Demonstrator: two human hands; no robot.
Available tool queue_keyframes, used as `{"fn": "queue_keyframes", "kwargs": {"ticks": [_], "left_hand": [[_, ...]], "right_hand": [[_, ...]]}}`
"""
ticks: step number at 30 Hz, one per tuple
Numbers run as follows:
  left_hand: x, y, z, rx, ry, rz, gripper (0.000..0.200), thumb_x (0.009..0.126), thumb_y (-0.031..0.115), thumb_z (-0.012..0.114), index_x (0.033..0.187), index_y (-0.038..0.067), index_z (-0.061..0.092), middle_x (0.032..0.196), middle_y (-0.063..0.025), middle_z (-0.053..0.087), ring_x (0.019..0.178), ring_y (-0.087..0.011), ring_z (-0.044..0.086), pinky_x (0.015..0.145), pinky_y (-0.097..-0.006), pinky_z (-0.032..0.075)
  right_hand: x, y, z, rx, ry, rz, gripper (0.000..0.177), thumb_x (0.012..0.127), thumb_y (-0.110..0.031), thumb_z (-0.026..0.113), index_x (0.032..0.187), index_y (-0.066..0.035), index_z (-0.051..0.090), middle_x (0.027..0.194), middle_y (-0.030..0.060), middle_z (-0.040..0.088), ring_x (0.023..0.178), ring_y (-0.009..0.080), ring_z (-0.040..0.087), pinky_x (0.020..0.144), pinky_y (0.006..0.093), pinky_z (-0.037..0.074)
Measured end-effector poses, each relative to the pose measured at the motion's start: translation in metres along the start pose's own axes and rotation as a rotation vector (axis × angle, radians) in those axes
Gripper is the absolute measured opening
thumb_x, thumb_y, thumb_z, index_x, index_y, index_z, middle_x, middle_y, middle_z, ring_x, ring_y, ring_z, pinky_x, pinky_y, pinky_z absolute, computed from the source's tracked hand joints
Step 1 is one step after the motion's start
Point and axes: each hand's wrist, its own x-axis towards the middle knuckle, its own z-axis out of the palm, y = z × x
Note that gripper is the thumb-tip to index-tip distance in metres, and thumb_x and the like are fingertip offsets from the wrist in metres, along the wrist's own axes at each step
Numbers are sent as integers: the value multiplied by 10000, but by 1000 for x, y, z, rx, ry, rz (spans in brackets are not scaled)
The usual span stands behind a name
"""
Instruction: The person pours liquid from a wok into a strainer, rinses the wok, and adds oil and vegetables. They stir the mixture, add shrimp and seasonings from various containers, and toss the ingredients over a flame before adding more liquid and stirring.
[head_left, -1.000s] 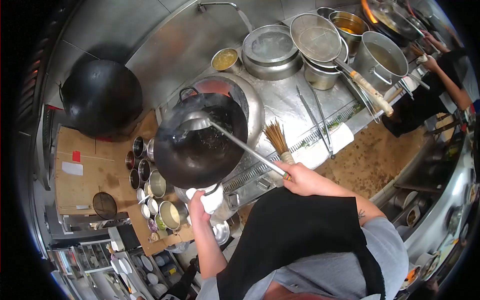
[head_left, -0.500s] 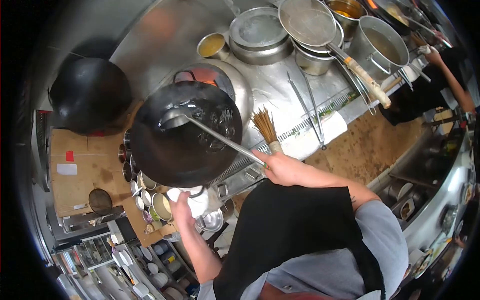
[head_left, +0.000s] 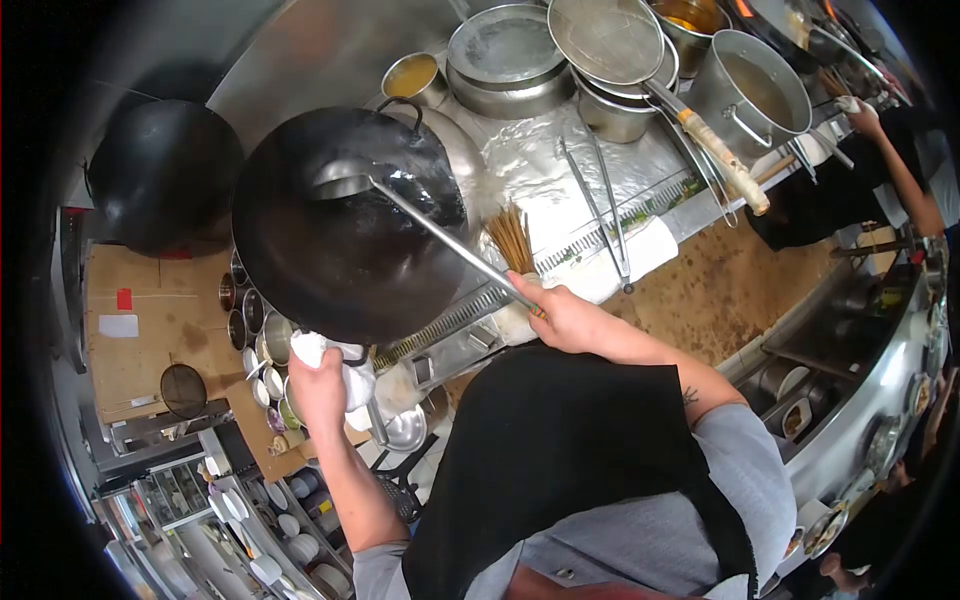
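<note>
A large black wok (head_left: 330, 270) is raised and tilted, with shiny liquid gathered toward its right rim. My left hand (head_left: 318, 392) is closed around a folded white cloth (head_left: 358, 385) at the wok's near loop handle. How much of that handle lies inside the cloth is hidden. In my right hand (head_left: 572, 318) is the long handle of a metal ladle (head_left: 440, 232), whose bowl rests inside the wok. Close to the right hand, a bamboo brush (head_left: 510, 240) stands beside the stove edge.
A second black wok (head_left: 165, 180) sits at the left. Lidded pots (head_left: 510, 60), a mesh strainer (head_left: 605, 40), a stockpot (head_left: 750, 95) and long tongs (head_left: 600, 200) occupy the steel counter. Several small containers (head_left: 240, 300) line the left side. Another person's arm (head_left: 890, 155) is at far right.
The wok has been lifted and tipped toward the right, covering the glowing burner opening seen earlier. My left hand has risen with the cloth. The ladle stays in the wok.
</note>
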Motion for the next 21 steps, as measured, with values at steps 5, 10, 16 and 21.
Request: {"fn": "queue_keyframes", "kwargs": {"ticks": [5,10,16,21], "left_hand": [[-2,-56,7,-366,-19,-165,274,774,58,576,1033,-26,608,939,-52,651,816,-159,600,763,-294,469],[-13,-101,38,-749,26,-354,352,753,63,607,1088,-43,590,991,-77,641,864,-197,616,784,-326,482],[-7,-113,75,-1051,-3,-572,313,794,87,593,1047,-97,574,970,-164,656,846,-300,686,745,-410,593],[14,-118,102,-1340,-255,-600,359,826,116,569,1141,-52,527,1036,-187,661,894,-324,689,802,-432,596]], "right_hand": [[7,0,10,-187,-37,22,681,838,-67,511,1484,-76,296,742,246,622,716,434,627,676,501,504],[13,8,27,-278,34,2,672,835,-91,514,1479,-131,326,768,255,620,744,434,628,699,517,504],[1,-23,6,-66,279,125,646,841,-60,589,1449,-49,371,786,221,645,694,365,654,674,420,519],[7,-3,-52,-30,819,-124,614,847,-59,620,1403,74,396,1117,192,660,889,149,602,812,297,501]]}}
